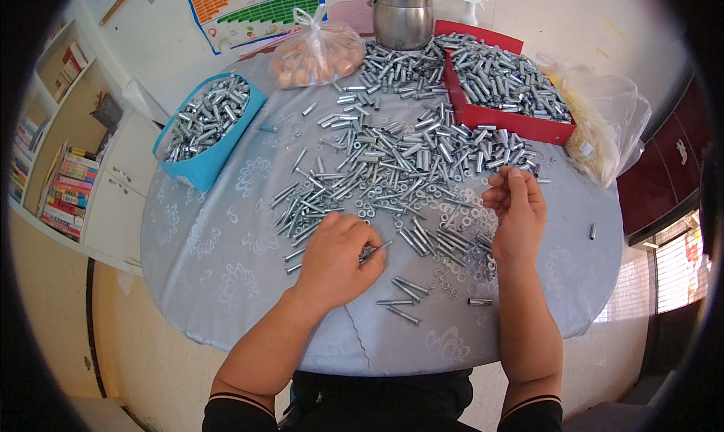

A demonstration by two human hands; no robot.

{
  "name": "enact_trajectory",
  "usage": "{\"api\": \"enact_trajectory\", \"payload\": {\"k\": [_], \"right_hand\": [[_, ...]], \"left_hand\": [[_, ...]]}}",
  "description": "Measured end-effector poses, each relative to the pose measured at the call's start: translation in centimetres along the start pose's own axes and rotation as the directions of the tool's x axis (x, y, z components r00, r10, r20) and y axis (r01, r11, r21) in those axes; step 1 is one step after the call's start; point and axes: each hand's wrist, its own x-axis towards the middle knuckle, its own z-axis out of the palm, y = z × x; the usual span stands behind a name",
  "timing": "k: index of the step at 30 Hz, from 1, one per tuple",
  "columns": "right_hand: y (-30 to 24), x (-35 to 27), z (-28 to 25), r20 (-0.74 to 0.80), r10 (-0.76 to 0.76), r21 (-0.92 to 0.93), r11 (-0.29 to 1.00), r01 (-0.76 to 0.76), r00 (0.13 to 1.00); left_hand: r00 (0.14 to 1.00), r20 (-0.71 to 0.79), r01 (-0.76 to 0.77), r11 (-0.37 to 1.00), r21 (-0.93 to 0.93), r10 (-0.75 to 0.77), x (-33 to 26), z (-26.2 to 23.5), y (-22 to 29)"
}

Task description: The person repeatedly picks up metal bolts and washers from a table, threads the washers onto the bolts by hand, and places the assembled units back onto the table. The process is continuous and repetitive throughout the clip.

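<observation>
My left hand is closed round a long silver bolt, whose end sticks out past the thumb. More thin bolts may be in that grip, but the fingers hide them. Over the right side of the hardware pile, my right hand has its fingers curled in against the thumb. Whatever it pinches, if anything, is hidden. Loose bolts lie just beyond the left hand, and flat washers spread beside the right. Metal sleeves make up the middle of the pile. A few separate bolts rest between my forearms.
A blue bin full of sleeve anchors stands at the left, a red box heaped with metal parts at the back right. Behind are a bag of eggs and a steel pot. A plastic bag sits beside the red box.
</observation>
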Motion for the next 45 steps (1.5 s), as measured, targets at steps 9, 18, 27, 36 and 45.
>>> {"api": "enact_trajectory", "payload": {"k": [9, 18, 27, 36, 45], "right_hand": [[0.6, 0.3, 0.2, 0.016, -0.086, -0.185, 0.979, 0.087, 0.996], [2.9, 2.1, -1.9, 0.430, -0.327, -0.792, 0.310, 0.525, 0.842], [4.9, 4.2, -1.3, 0.220, -0.323, -0.965, 0.069, 0.255, 0.920], [3.1, 8.1, 2.3, 0.006, -0.176, -0.987, 0.157, 0.034, 0.984], [3.9, 5.6, 4.9, 0.276, -0.102, -0.953, 0.101, 0.286, 0.956]], "left_hand": [[0.965, -0.032, 0.194, 0.790, -0.582, -0.261, -0.5, 0.9, -0.4], [0.935, -0.020, 0.238, 0.668, -0.705, -0.354, -0.5, 1.3, -0.5], [0.942, -0.004, 0.239, 0.681, -0.692, -0.335, -0.3, 1.7, -0.1], [0.949, -0.023, 0.230, 0.740, -0.632, -0.315, -0.2, 1.4, 0.0], [0.944, -0.024, 0.235, 0.724, -0.648, -0.329, 0.0, 1.9, -0.2]]}}
